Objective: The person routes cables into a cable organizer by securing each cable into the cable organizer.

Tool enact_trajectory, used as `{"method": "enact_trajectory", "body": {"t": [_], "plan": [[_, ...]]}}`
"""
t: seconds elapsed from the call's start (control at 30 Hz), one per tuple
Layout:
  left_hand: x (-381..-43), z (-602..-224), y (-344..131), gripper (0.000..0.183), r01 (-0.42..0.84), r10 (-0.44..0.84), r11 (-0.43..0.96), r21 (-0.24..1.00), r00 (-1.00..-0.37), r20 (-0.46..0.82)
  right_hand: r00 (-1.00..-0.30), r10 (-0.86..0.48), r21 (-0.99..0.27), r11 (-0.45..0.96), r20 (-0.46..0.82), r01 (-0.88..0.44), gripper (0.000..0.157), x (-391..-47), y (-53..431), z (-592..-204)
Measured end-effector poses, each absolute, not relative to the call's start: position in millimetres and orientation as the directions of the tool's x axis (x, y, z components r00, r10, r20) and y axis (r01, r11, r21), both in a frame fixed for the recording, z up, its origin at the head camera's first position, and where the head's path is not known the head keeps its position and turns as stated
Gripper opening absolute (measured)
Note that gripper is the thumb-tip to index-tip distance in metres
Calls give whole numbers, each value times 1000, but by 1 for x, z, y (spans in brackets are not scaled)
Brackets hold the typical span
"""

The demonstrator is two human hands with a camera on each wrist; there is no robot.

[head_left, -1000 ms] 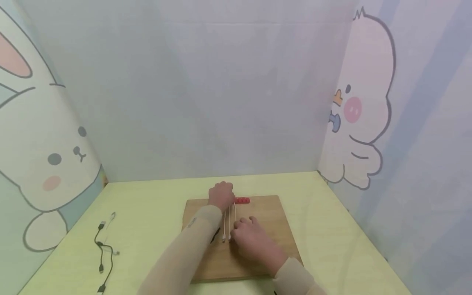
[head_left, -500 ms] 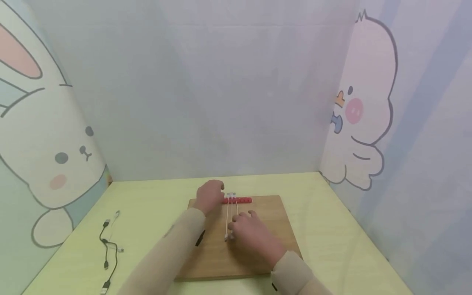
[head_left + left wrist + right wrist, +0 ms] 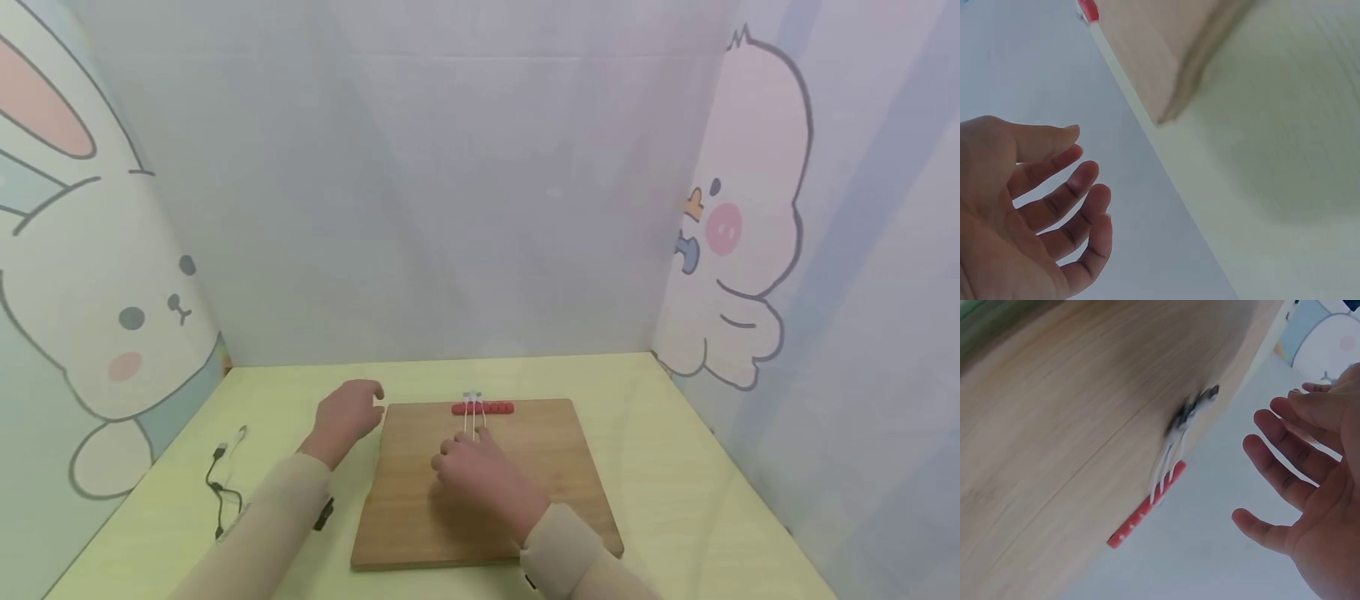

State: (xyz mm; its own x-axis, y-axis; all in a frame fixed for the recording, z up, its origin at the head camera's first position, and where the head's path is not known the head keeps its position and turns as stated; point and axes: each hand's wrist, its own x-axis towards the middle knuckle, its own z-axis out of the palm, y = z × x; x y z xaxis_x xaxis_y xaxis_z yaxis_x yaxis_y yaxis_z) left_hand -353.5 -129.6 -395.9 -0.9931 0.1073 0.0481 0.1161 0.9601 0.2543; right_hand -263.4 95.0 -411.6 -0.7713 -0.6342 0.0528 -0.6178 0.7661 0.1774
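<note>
A red slotted strip (image 3: 498, 408) lies near the far edge of the wooden board (image 3: 540, 467). White cables (image 3: 1164, 464) sit in its slots, with their connector ends (image 3: 472, 396) just beyond it. My left hand (image 3: 348, 421) is off the board's left side; in the left wrist view its fingers are loosely bent and hold nothing. Over the middle of the board hovers my right hand (image 3: 491, 479), hiding the near ends of the cables in the head view. The right wrist view shows its fingers spread and relaxed, apart from the cables.
At the left of the yellow table (image 3: 675, 500) lie a black branching cable (image 3: 217, 487) and a white cable (image 3: 237, 442), partly hidden by the left sleeve. Curtains with cartoon prints surround the table at the back and sides.
My left hand has left the strip and moved left, past the board's edge. The right hand has shifted slightly left over the cables' near ends. The strip and cables appear to stay in place.
</note>
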Motion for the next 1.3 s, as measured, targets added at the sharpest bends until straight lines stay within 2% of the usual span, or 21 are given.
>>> {"method": "enact_trajectory", "body": {"t": [0.17,0.33,0.4,0.6,0.67,0.8,0.87,0.97,1.07,1.3], "plan": [[-343,-389,-169,29,105,102,965,242,-994,23,-713,-691,226,718,116,-659,8,-257,81,-417],[-338,-395,-207,30,84,85,968,237,-996,5,-668,-732,213,680,135,-702,13,-247,66,-419],[-336,-396,-220,30,77,80,969,236,-997,-5,-668,-734,191,678,123,-710,14,-244,59,-417],[-321,-397,-247,33,69,87,970,233,-994,-70,-663,-741,249,666,108,-703,4,-239,42,-424],[-314,-400,-256,32,69,96,970,234,-990,-104,-657,-746,277,658,108,-701,9,-237,37,-428],[-303,-412,-275,14,61,89,976,208,-988,-128,-656,-750,290,648,81,-705,10,-234,29,-431],[-299,-419,-286,8,48,74,980,193,-989,-126,-662,-747,274,649,56,-709,9,-233,25,-430],[-297,-429,-301,13,30,52,985,171,-991,-126,-673,-739,242,657,21,-714,11,-231,20,-428],[-297,-439,-315,11,20,43,988,156,-989,-143,-679,-734,215,663,-2,-717,12,-230,16,-426],[-301,-449,-329,14,-3,27,985,174,-985,-171,-659,-752,184,643,-35,-744,19,-230,10,-428]]}}
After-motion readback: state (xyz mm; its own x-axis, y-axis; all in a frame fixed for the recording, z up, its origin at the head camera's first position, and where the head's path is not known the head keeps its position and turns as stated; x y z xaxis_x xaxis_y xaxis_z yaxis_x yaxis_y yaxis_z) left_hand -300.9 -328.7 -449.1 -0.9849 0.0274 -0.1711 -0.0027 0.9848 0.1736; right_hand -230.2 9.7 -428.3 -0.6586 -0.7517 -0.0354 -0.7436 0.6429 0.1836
